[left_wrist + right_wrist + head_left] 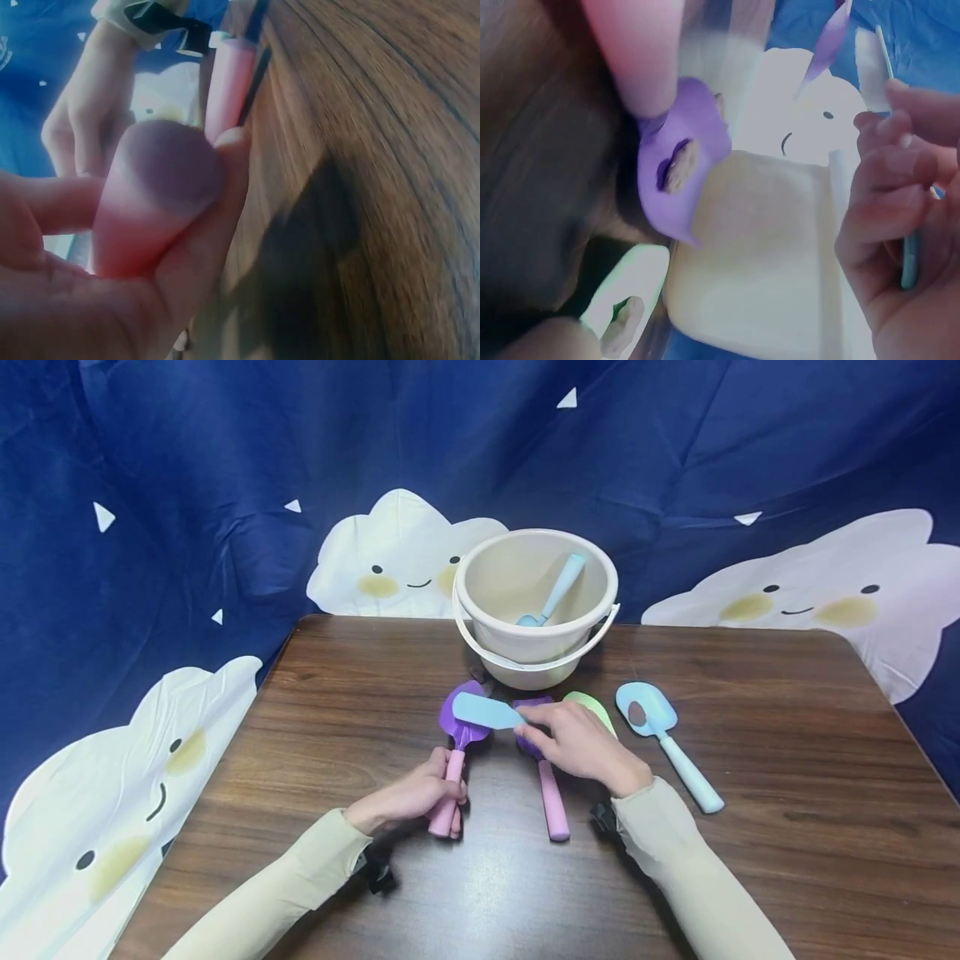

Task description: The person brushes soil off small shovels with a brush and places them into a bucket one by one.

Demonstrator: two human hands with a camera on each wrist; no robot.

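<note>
My left hand (416, 793) grips the pink handle of a purple toy shovel (468, 735), its round blade pointing away. In the left wrist view the butt of that pink handle (165, 172) sits between thumb and fingers. My right hand (573, 739) pinches a flat light-blue spatula (486, 711), which overlaps the purple blade in the head view. Below the right hand lie a second purple shovel (553, 802) with a pink handle and a green shovel (588, 703), partly hidden. In the right wrist view, a brown lump (681, 166) rests on the second purple blade and another (624, 328) on the green one.
A cream bucket (486, 639) stands at the table's back edge with a light-blue shovel (562, 587) inside. To the right lies another light-blue shovel (686, 768), a brown lump (637, 714) on its blade. Behind the wooden table (810, 760) hangs a blue cloud-print cloth (525, 443).
</note>
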